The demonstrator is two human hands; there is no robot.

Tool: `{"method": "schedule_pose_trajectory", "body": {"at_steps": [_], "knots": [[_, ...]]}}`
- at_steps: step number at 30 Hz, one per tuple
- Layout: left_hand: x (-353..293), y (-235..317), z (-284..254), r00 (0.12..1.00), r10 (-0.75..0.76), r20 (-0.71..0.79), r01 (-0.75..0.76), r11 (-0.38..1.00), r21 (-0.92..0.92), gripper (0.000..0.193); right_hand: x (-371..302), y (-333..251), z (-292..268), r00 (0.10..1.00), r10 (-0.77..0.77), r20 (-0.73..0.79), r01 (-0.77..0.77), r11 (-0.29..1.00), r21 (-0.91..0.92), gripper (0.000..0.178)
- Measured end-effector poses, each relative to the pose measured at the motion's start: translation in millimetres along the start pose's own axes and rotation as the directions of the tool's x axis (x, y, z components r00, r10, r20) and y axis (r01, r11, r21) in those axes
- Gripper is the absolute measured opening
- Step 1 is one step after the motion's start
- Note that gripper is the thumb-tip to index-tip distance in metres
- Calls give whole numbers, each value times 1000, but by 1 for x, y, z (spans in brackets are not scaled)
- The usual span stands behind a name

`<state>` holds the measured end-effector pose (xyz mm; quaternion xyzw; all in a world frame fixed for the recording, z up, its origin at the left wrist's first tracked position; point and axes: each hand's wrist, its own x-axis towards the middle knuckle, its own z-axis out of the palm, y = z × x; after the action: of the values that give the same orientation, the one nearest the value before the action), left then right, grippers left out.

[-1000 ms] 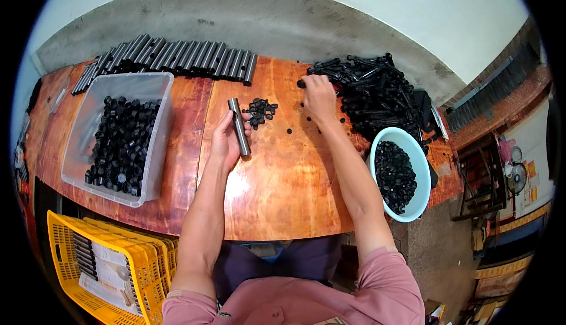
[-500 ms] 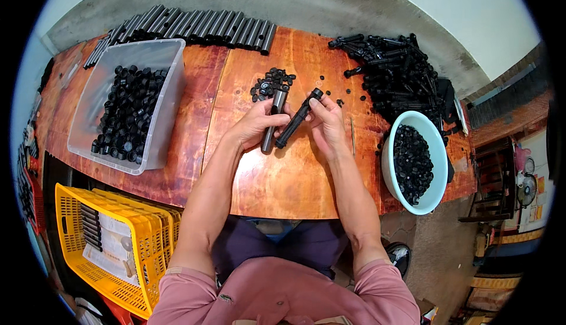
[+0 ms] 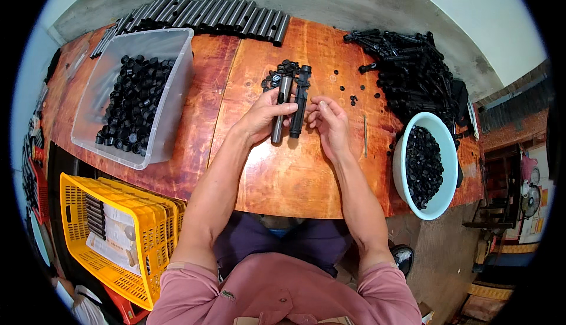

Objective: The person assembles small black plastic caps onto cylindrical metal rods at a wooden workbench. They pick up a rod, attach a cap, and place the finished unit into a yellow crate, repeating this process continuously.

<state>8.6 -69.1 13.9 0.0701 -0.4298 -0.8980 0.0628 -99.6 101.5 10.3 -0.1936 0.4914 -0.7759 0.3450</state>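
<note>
Upright in my left hand point(image 3: 259, 117) is a dark shiny tube point(image 3: 277, 126) with an opening in its side. A slim black ribbed plastic part point(image 3: 298, 107) stands alongside it, held by the same hand, whose thumb lies across the tube. Just right of the plastic part is my right hand point(image 3: 331, 126), its fingers loosely bent and a little apart, with nothing visible in them. Small black caps point(image 3: 288, 67) lie in a heap behind the tube's upper end.
Rows of tubes point(image 3: 224, 15) line the wall. A clear bin point(image 3: 184, 77) of black caps stands left; black plastic parts point(image 3: 413, 74) pile up at back right. A pale blue basin point(image 3: 446, 180) holds small black pieces. Yellow crates point(image 3: 147, 231) sit lower left; a thin stick point(image 3: 365, 136) lies right.
The black plastic part has gone from my right hand to my left, now upright beside the tube. My right hand has let go and sits just to its right. The view has shifted slightly.
</note>
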Motion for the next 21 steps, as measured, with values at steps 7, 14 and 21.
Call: {"method": "schedule_pose_trajectory", "body": {"at_steps": [7, 14, 21], "knots": [[1, 0, 5, 985, 65, -160, -69, 998, -15, 39, -9, 8, 19, 999, 10, 51, 2, 975, -221, 24], [0, -1, 7, 990, 68, -127, -65, 998, 22, 27, -12, 6, 25, 999, -31, 42, 42, 956, -292, 22], [6, -7, 1, 982, 101, -160, -105, 994, -17, 27, -12, -2, 24, 994, 106, 40, -99, 982, -161, 22]]}}
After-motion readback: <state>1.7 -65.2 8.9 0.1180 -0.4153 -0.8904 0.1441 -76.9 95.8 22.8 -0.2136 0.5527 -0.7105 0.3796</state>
